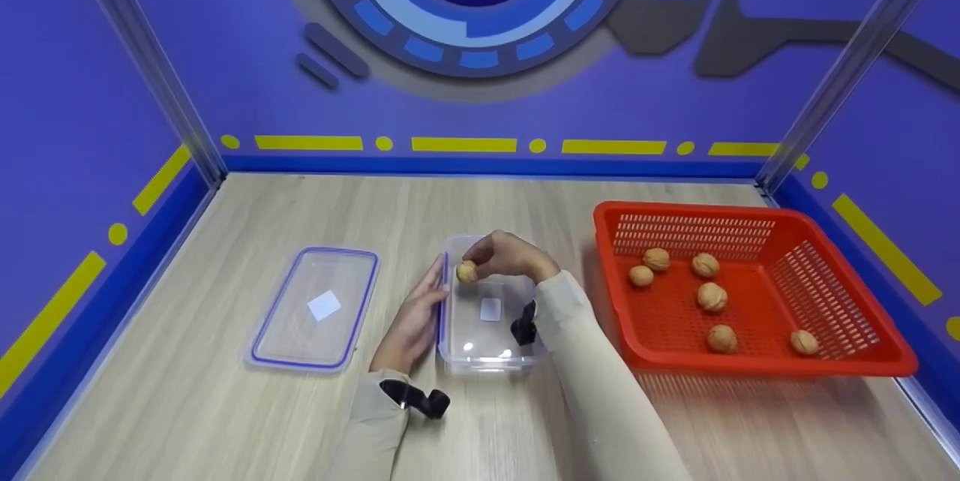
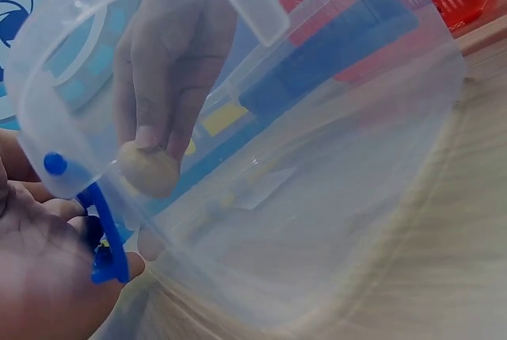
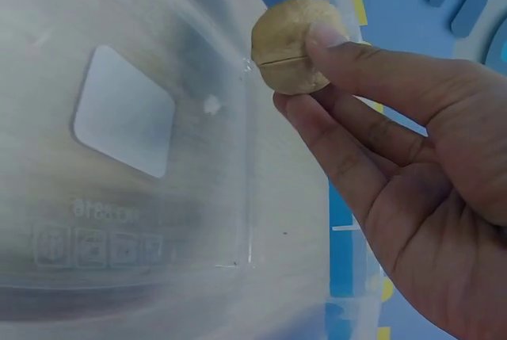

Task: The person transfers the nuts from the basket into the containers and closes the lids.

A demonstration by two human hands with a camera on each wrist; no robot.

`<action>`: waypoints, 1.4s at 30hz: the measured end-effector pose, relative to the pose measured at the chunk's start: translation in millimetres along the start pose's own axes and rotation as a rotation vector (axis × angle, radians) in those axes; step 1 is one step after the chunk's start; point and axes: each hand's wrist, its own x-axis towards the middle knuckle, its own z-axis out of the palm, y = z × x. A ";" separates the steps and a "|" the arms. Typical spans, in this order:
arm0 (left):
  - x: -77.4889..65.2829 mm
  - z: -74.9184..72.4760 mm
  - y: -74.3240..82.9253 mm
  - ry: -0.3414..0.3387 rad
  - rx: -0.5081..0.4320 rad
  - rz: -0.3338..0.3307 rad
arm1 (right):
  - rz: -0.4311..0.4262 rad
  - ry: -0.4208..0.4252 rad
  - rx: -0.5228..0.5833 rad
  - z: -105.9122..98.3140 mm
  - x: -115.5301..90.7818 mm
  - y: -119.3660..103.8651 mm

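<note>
My right hand (image 1: pixel 511 254) pinches a walnut (image 1: pixel 466 272) between thumb and fingers, over the clear plastic food container (image 1: pixel 471 342). In the right wrist view the seam of the walnut (image 3: pixel 289 47) shows, and a white square label (image 3: pixel 124 112) lies at the container's base. My left hand (image 1: pixel 415 316) rests along the container's left side, its fingers fairly straight. A blue locking clip (image 2: pixel 109 237) stands next to that palm in the left wrist view. No other walnut shows inside the container.
On the right stands a red plastic basket (image 1: pixel 765 362) with several walnuts (image 1: pixel 712 297) spread over its bottom. The container's clear lid (image 1: pixel 304 338), edged in blue, lies flat on the left of the wooden table (image 1: pixel 187 361). Blue panels (image 1: pixel 247 98) enclose the back and sides.
</note>
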 end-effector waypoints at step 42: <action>-0.3 -1.0 -1.2 -0.036 -0.028 -0.006 | 0.042 -0.026 -0.079 2.0 -5.4 5.8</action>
